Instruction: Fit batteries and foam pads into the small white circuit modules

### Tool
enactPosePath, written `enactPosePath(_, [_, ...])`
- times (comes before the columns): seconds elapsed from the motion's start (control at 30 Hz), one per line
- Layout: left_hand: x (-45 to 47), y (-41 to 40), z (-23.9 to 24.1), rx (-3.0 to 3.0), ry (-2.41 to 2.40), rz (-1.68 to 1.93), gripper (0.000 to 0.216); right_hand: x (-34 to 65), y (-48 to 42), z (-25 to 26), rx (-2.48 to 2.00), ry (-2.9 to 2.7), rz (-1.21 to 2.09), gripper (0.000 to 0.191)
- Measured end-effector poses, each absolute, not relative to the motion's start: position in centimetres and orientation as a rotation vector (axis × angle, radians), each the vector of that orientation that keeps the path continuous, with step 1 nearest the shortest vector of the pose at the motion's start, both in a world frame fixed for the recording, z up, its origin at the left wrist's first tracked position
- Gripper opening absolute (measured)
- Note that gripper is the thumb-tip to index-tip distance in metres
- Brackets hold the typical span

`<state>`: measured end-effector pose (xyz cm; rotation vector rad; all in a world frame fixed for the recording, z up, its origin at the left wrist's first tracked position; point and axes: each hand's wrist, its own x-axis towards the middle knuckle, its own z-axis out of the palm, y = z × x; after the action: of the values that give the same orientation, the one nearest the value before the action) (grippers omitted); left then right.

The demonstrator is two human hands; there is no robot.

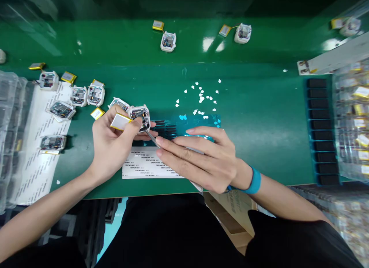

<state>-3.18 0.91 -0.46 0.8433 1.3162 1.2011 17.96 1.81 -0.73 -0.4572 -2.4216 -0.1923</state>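
A white casing w/ its circuit board exposed is gripped in the left hand, pinched between thumb and fingertips just above the table. A flat, yellow-edged battery is pressed under the same thumb, touching the casing's side, so the left hand is closed on casing and battery together. Thin metal tweezers are held in the right hand, w/ the fingers laid long and flat over them. The tip is brought against the casing's lower edge (whether anything is nipped in the tip can't be told). A blue wristband is worn at the right wrist.

Directly under both hands a white printed sheet is laid flat. Just beyond the right hand's fingers a blue tray w/ black pads is seen, and beyond that white scraps are scattered. On the outer side of the left hand several more open casings are spread, some w/ batteries beside them, a few resting on a long paper strip. Well apart from the right hand, on its outer side, a blue rack of black pads is set.
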Motion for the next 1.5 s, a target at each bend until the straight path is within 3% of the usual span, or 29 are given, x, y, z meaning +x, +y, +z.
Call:
enactPosePath(0.73, [-3.2,0.8,-0.8,0.911,1.305,1.218,0.024,18.4,1.8,-0.9,-0.533,-2.421,0.054,0.027])
enactPosePath(1.13, [-3.9,1.4,-0.2,0.981,1.286,1.226,0.032,18.8,2.7,-0.8,-0.533,-2.332,-0.101,0.023])
enactPosePath(1.3, [-6.2,6.5,0.5,1.308,1.482,1.203,0.024,18.8,3.2,-0.9,-0.482,-2.296,-0.194,0.021])
enactPosePath(1.5, [-13.2,16.9,-0.1,1.615,2.101,0.864,0.041,18.5,3.3,-1.3,-0.366,-2.24,-0.247,0.023])
